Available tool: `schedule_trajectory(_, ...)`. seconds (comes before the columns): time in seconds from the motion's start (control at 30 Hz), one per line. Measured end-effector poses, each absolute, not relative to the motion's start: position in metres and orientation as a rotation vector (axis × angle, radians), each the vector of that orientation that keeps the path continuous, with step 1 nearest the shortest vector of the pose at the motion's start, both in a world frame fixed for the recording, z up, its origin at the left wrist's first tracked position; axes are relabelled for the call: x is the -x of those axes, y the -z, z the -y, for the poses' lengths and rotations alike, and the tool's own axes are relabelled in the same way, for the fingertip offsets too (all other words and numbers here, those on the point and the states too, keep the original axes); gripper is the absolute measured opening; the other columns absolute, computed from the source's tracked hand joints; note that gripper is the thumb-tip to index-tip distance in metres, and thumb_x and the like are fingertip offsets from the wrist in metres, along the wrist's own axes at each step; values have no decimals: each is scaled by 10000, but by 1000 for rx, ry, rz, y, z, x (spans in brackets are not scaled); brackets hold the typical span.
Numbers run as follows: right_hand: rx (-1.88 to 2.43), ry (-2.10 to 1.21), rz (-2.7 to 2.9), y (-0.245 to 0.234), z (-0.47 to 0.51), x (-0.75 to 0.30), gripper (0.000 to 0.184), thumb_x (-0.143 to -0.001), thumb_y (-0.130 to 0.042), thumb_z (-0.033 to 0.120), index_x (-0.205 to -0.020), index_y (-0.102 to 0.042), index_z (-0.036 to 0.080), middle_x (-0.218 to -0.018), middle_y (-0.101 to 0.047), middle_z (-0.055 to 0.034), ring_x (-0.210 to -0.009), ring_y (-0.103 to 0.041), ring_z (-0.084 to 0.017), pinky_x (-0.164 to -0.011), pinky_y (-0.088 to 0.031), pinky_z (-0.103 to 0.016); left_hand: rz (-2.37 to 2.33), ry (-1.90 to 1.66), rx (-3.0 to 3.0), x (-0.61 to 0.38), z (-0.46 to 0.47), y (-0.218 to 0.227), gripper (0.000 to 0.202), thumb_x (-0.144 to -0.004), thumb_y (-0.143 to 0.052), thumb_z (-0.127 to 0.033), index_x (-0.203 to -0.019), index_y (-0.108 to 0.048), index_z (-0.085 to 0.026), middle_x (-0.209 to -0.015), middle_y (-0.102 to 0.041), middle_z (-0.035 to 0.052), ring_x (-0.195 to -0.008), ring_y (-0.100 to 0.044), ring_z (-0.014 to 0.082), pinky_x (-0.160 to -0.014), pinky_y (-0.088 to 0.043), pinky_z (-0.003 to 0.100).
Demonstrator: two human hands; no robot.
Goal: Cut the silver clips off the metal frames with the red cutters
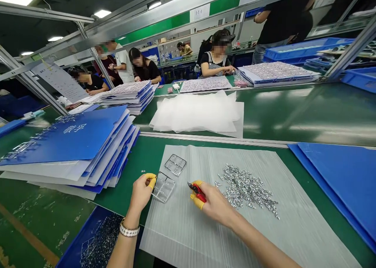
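Between the yellow-capped fingers of my left hand is the edge of a shiny chrome sprue frame, held slightly tilted over the translucent sheet. My right hand, also with yellow finger covers, is closed around red-handled nippers; their dark tips point left toward the frame, apart from it. A second sprue frame lies flat on the sheet just beyond the held one. To the right of my right hand spreads a pile of small silvery parts.
A tall stack of blue and white sheets stands left. Blue sheets lie right. Below the table's left edge, a blue bin holds dark scraps. White sheets rest on the far bench, where several people work. Metal rails cross overhead.
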State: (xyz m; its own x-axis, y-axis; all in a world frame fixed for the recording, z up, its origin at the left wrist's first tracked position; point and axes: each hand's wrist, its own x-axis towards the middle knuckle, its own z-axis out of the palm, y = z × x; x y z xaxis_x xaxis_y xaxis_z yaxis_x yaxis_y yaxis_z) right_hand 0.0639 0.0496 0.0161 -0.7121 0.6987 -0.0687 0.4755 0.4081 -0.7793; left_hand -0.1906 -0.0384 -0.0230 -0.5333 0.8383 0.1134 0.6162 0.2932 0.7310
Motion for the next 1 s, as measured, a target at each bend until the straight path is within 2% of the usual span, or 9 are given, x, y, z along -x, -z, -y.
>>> schedule_trajectory(0.1, 996, -1314, 2243, -15, -48, -59, 220, -822, -488, 400, -855, -552, 192, -743, -594, -11, -639, -524, -163, -593, -402, -284, -2125, -1252, -1199, 185, 48, 14, 239, -783, -578, -350, -929, -680, -191, -847, -675, 49, -710, -599, 169, -652, -476, 274)
schedule_trajectory(0.2, 970, -1356, 2094, -17, -46, -50, 250, -818, -515, 396, -958, -553, 193, -869, -619, -25, -701, -544, -160, -636, -433, -284, -1904, -1396, -1128, 168, 50, 4, 225, -749, -646, -351, -901, -696, -193, -834, -661, 50, -722, -577, 171, -658, -464, 272)
schedule_trajectory(0.33, 810, -1306, 2117, -19, -41, -49, 111, -829, -479, 296, -772, -489, 201, -675, -537, 18, -580, -473, -123, -542, -391, -241, -1737, -1483, -1112, 140, 44, 1, 200, -731, -687, -344, -848, -713, -184, -848, -657, 64, -792, -587, 191, -747, -467, 297)
schedule_trajectory(0.43, 746, -1002, 2131, -13, -36, -55, 83, -821, -431, 197, -742, -452, 207, -658, -508, 9, -587, -457, -130, -556, -378, -247, -1631, -1658, -847, 117, 39, 5, 341, -722, -703, -387, -1012, -684, -210, -1062, -656, 98, -976, -590, 233, -865, -456, 345)
schedule_trajectory(0.53, 653, -576, 2171, -4, -31, -59, 161, -725, -412, 85, -815, -495, 190, -724, -538, -34, -678, -475, -170, -623, -381, -286, -1264, -1749, -496, 89, 37, 7, 528, -781, -600, -511, -1257, -536, -292, -1328, -525, 98, -1068, -577, 256, -885, -472, 414)
schedule_trajectory(0.67, 578, -282, 2327, 6, -20, -56, 215, -663, -437, 65, -827, -523, 175, -759, -544, -65, -718, -466, -207, -643, -372, -324, -878, -1724, -234, 61, 28, 6, 547, -819, -497, -577, -1293, -502, -304, -1376, -486, 82, -1118, -563, 290, -914, -470, 456)
schedule_trajectory(0.77, 547, -329, 2383, 8, -9, -55, 290, -677, -479, 87, -949, -541, 164, -835, -561, -81, -782, -491, -228, -667, -390, -345, -811, -1731, -69, 56, 19, 4, 489, -832, -516, -508, -1268, -527, -288, -1400, -463, 74, -1172, -527, 309, -934, -463, 462)
schedule_trajectory(0.87, 480, -490, 2248, 7, -2, -60, 400, -759, -489, 130, -1158, -475, 158, -984, -563, -112, -895, -512, -243, -745, -430, -381, -743, -1717, 8, 64, 16, 0, 455, -848, -488, -472, -1215, -576, -218, -1388, -478, 97, -1174, -525, 315, -950, -452, 471)
schedule_trajectory(1.0, 599, -770, 2022, 8, -8, -74, 306, -888, -457, 200, -1193, -437, 204, -994, -561, -83, -876, -545, -195, -742, -478, -332, -674, -1696, -25, 76, 23, -3, 413, -864, -446, -392, -1156, -621, -160, -1353, -519, 102, -1170, -530, 315, -966, -437, 469)
